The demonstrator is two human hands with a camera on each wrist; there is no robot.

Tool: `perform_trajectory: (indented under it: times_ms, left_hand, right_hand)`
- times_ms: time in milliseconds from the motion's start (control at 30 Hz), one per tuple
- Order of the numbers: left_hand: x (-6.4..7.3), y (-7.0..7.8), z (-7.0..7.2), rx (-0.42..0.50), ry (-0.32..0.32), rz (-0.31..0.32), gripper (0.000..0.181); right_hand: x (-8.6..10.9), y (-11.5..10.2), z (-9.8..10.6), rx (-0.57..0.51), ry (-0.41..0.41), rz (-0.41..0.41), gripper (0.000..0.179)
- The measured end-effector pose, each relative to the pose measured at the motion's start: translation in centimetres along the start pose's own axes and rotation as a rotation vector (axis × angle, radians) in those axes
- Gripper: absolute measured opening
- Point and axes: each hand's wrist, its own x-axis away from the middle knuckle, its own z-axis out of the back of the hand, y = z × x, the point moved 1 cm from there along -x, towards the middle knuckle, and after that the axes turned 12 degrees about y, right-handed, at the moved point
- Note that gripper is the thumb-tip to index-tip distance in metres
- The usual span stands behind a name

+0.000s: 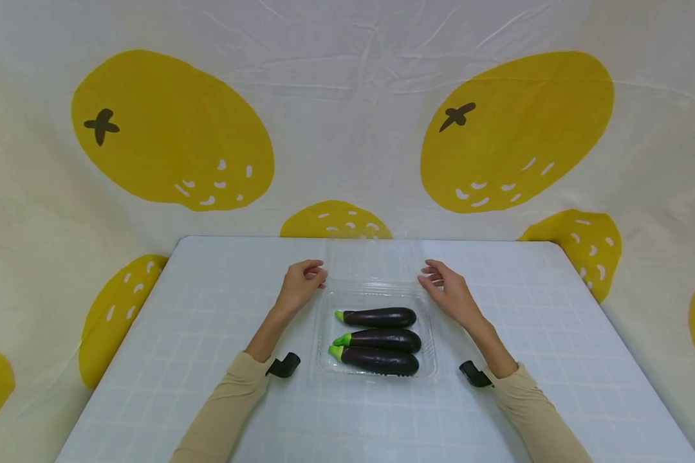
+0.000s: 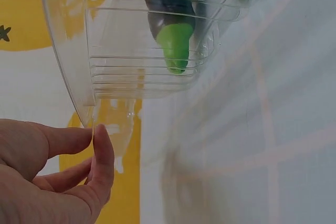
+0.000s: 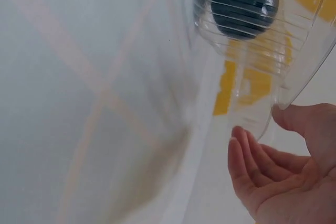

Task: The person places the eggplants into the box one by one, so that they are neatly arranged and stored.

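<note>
A clear plastic clamshell container sits on the table, its lid folded open toward the back. Three dark eggplants with green stem ends lie side by side in the base, stems to the left. At the container's left edge, my left hand pinches the thin plastic near the hinge between thumb and fingers. Opposite it, my right hand has its thumb against the lid's right edge and its fingers curled round the other side.
A pale checked cloth covers the table. Behind it hangs a white curtain printed with large yellow fruit. Black camera mounts stick out inward from both wrists, near the container's sides.
</note>
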Motion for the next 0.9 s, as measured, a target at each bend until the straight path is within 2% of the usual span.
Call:
perform_trajectory:
  times_ms: [433,900]
  left_hand:
    - [0.1,0.7,0.3,0.022,0.03,-0.085,0.037]
    - [0.2,1.1,0.5,0.076,0.044,-0.095,0.033]
  right_hand:
    - [-0.1,-0.3,0.5,-0.007,0.065,0.009,0.043]
    - [-0.3,-0.7,1.0,-0.081,0.137,0.079,0.043]
